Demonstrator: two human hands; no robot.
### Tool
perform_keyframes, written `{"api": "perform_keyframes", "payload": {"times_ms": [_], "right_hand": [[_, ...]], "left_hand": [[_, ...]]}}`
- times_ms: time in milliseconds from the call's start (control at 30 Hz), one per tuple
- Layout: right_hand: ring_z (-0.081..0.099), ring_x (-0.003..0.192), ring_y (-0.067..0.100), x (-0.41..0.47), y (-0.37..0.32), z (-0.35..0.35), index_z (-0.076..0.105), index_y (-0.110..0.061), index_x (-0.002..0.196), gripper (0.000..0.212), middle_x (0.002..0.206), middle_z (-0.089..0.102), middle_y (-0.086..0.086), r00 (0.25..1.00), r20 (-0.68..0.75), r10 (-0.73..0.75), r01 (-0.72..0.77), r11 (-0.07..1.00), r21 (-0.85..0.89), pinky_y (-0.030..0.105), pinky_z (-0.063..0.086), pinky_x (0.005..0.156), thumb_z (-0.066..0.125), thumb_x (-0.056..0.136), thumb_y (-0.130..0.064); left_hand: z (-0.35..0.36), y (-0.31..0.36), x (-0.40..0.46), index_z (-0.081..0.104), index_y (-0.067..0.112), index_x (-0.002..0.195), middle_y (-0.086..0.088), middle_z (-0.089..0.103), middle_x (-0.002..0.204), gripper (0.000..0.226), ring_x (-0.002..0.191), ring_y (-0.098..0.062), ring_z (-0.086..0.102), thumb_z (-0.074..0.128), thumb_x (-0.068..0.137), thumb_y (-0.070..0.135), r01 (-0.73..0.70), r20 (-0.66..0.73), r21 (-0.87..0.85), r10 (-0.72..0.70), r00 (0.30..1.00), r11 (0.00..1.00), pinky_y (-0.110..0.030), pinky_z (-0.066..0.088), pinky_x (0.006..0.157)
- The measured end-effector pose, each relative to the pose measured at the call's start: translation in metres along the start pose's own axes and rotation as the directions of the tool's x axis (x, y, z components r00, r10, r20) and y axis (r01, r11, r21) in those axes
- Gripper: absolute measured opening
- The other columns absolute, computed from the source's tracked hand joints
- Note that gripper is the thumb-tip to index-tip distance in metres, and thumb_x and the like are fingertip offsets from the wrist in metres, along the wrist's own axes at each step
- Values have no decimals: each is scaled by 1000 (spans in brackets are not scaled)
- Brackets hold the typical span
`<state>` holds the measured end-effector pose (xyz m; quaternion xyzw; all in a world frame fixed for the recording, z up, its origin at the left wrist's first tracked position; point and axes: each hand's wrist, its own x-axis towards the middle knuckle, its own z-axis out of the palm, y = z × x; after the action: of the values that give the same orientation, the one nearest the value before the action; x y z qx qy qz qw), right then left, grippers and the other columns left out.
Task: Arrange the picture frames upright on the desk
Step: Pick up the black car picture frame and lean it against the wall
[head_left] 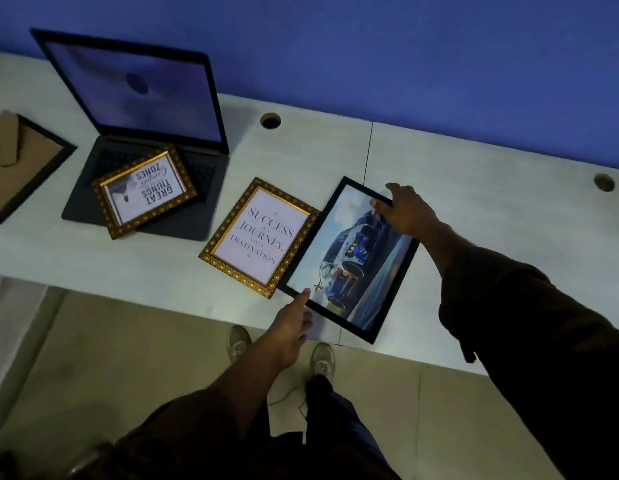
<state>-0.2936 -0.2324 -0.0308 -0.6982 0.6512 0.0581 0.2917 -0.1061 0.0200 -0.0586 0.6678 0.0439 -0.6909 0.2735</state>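
A black-framed car picture lies flat on the white desk, near its front edge. My right hand grips its far top corner, fingers over the frame's edge. My left hand touches the frame's near left corner with the index finger stretched out. Beside the car picture on its left, a gold frame reading "Success" lies flat. A second gold frame with "Great Things" rests tilted on the laptop's keyboard. Face down at the far left lies a black frame, its cardboard stand showing.
An open dark laptop stands at the back left, against the blue wall. Two cable holes are cut in the desk. Below the desk edge are a tiled floor and my shoes.
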Motion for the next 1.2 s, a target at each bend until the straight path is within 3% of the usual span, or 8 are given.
{"api": "perform_keyframes", "payload": {"times_ms": [167,400,567,700,833,967,1100,1200], "right_hand": [[53,125,41,20,16,16,43,-15,143,77,139,50,23,995,104,-3,10,998,-68,50,44,105,44,89,-70],[47,130,39,30,19,23,45,-16,141,82,141,48,18,999,33,-3,10,975,-222,51,38,106,37,86,-77],[49,128,40,41,26,21,46,-15,139,92,139,47,19,999,44,30,-22,985,-172,52,39,107,36,80,-84],[50,125,41,39,39,21,51,-12,135,90,135,47,21,998,25,53,-48,982,-184,51,41,105,34,81,-83],[58,110,44,29,52,12,61,-11,125,73,127,50,24,999,-32,21,-22,999,-29,46,46,98,35,92,-70],[61,107,42,15,50,-5,65,-12,118,45,117,64,22,979,-187,-86,94,995,33,42,48,91,38,101,-45],[64,102,40,4,21,-26,67,-9,112,34,112,71,19,946,-275,-173,205,975,91,39,48,87,39,104,-28],[65,99,40,-2,-16,-34,67,-8,110,34,111,71,19,922,-303,-243,278,957,78,39,49,86,39,104,-27]], "left_hand": [[28,-17,-1,54,11,123,-9,58,126,54,124,-25,54,62,92,55,4,4,-174,-4,1000,985,-40,35,108],[44,-27,-7,48,11,142,-11,52,140,64,136,-24,49,63,94,51,-38,-27,-323,31,999,946,-44,30,117],[51,-25,-6,53,16,126,-10,55,136,47,130,-23,51,63,94,48,-73,-26,-361,68,997,930,-40,33,108],[50,-32,-6,55,16,132,-9,59,134,54,129,-22,53,66,91,51,-67,-31,-372,60,998,926,-39,34,102],[49,-36,-9,58,17,127,-9,63,131,49,130,-22,54,65,91,50,-103,-49,-369,91,995,924,-38,34,103],[45,-26,-21,59,26,111,0,66,118,23,120,-20,56,59,98,45,-194,-93,-359,172,981,913,-38,35,103],[25,0,-41,61,29,110,5,68,115,16,114,-15,59,56,100,40,-352,-191,-339,303,934,872,-40,38,109],[0,25,-58,58,20,126,2,68,116,29,99,-9,62,55,101,34,-494,-292,-316,413,863,810,-30,45,85]]}}
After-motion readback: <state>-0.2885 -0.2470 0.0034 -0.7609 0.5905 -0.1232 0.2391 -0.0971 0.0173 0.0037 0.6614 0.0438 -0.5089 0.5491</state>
